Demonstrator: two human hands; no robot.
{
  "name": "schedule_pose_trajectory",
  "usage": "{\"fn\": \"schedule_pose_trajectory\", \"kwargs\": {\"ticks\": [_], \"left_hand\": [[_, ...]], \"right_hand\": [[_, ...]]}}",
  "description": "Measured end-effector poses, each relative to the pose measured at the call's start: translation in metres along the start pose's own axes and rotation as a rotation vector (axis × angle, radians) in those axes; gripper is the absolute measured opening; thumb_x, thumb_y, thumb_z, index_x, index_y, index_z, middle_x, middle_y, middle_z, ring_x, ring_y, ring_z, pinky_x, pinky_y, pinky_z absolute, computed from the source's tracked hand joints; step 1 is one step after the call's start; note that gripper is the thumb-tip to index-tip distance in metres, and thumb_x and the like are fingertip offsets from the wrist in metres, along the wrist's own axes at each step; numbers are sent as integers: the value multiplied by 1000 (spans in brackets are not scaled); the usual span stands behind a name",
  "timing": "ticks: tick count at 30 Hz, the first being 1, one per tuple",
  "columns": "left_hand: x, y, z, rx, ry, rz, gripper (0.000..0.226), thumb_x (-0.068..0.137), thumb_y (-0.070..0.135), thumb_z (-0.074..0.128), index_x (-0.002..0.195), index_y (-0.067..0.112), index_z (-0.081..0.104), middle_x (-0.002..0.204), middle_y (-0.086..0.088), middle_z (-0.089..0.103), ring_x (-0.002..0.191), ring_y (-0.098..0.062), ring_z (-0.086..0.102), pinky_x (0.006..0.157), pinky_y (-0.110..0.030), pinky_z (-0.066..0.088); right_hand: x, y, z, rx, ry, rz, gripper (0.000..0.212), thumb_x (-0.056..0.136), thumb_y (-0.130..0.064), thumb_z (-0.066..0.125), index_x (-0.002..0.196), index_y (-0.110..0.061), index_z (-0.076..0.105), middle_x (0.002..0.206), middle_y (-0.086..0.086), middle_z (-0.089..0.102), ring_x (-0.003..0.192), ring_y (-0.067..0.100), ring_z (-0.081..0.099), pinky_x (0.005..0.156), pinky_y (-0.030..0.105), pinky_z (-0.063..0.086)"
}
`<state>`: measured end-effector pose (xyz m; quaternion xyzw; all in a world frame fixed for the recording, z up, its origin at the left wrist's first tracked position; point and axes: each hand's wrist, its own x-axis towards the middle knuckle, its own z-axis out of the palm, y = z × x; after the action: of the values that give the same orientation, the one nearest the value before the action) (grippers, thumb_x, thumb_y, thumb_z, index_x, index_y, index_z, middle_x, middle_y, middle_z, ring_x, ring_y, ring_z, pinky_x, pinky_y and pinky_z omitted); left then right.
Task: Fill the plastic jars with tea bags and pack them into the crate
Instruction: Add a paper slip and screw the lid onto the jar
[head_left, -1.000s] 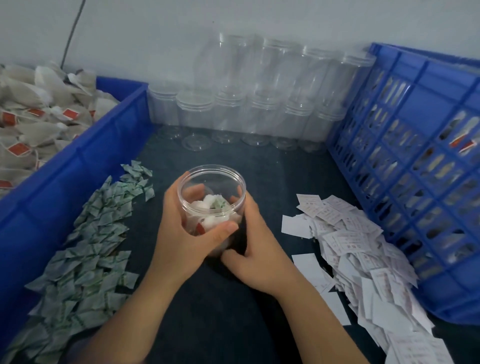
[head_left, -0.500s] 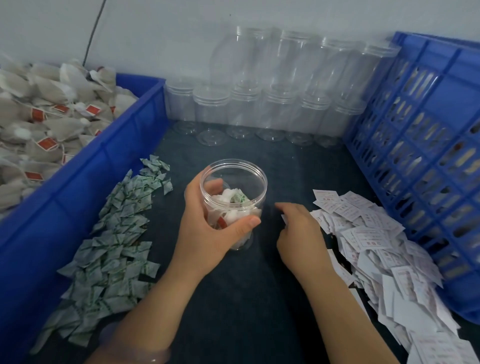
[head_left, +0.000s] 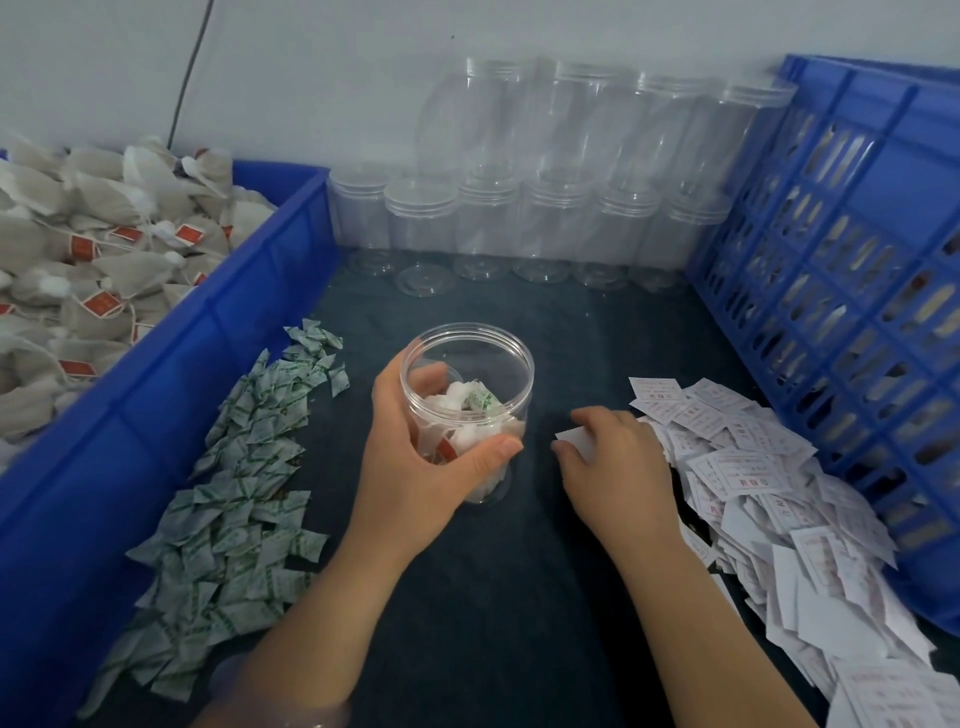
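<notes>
A clear plastic jar stands open on the dark table, partly filled with tea bags and a green-printed sachet. My left hand grips the jar round its side. To the jar's right, my right hand pinches a small white paper slip at the edge of the slip pile. Loose tea bags with red tags fill the blue bin on the left. The blue slatted crate stands at the right.
Several empty clear jars are stacked against the back wall, upside down in two rows. A heap of green-and-white sachets lies between the bin and the jar. A dark cable runs down the wall.
My right hand left the jar, moved right to the slip pile and now pinches a slip. My left hand keeps its hold on the jar.
</notes>
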<state>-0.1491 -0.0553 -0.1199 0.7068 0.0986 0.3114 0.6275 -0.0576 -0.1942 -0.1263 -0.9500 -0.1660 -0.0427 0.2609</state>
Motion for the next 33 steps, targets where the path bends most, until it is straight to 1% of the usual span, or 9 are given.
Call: {"fn": "schedule_pose_trajectory", "kwargs": {"ticks": [7, 12, 16, 19, 23, 25, 27, 29, 33], "left_hand": [[-1, 1, 0, -5, -1, -5, 84, 52, 35, 85, 123, 38, 40, 123, 8, 53, 104, 8, 58, 75, -5, 47], [1, -1, 0, 5, -1, 11, 82, 55, 31, 88, 121, 39, 41, 124, 6, 54, 105, 4, 59, 76, -7, 48], [0, -2, 0, 20, 6, 9, 80, 55, 26, 84, 120, 42, 41, 124, 8, 54, 105, 3, 59, 76, -8, 48], [0, -3, 0, 22, 9, 8, 82, 55, 27, 83, 125, 38, 40, 124, 8, 53, 105, 5, 59, 76, -7, 48], [0, -4, -1, 24, 7, 6, 85, 55, 30, 83, 128, 36, 39, 124, 8, 53, 106, 5, 58, 77, -7, 47], [0, -4, -1, 25, 6, 7, 89, 53, 35, 84, 130, 31, 40, 125, 7, 53, 107, 3, 58, 77, -7, 47], [0, -5, 0, 13, 6, 8, 91, 51, 42, 83, 131, 30, 40, 125, 6, 52, 107, 2, 58, 77, -8, 47], [1, -5, 0, 0, 2, 10, 91, 50, 45, 81, 130, 32, 40, 125, 6, 52, 108, 2, 58, 77, -8, 48], [0, -5, 0, -26, -23, 2, 93, 51, 45, 81, 133, 34, 39, 126, 7, 52, 110, 2, 56, 79, -9, 48]], "right_hand": [[1, 1, 0, 83, -26, -75, 37, 94, -5, 54, 129, -15, 57, 126, 6, 58, 116, 22, 51, 94, 27, 38], [-2, 1, 1, 137, 80, -157, 29, 94, -6, 55, 121, -12, 64, 117, 7, 64, 108, 26, 54, 88, 27, 37], [-2, -2, 2, 334, 217, -199, 30, 95, -9, 56, 125, -13, 60, 111, -1, 58, 99, 9, 52, 85, 7, 36], [-2, -3, 2, 548, 218, -182, 33, 96, -7, 54, 127, -19, 59, 111, -7, 51, 97, 10, 58, 84, 24, 52], [3, -4, 3, 926, 162, 64, 18, 95, -9, 58, 101, -23, 67, 92, -4, 67, 73, 7, 68, 60, 14, 52], [6, -6, 1, 1337, 61, 343, 9, 95, -14, 59, 94, -11, 68, 82, 0, 70, 66, 7, 67, 58, 16, 53], [10, -5, -1, 1640, 1, 502, 17, 93, -20, 61, 89, -4, 64, 73, 2, 71, 65, 8, 68, 61, 19, 56], [12, -3, -2, 1727, -20, 510, 11, 90, -13, 63, 90, -2, 64, 75, 2, 72, 68, 9, 71, 64, 19, 57], [11, -1, 0, 1590, 36, 509, 12, 91, 2, 59, 97, -5, 66, 100, 0, 67, 78, 12, 73, 71, 25, 60]]}}
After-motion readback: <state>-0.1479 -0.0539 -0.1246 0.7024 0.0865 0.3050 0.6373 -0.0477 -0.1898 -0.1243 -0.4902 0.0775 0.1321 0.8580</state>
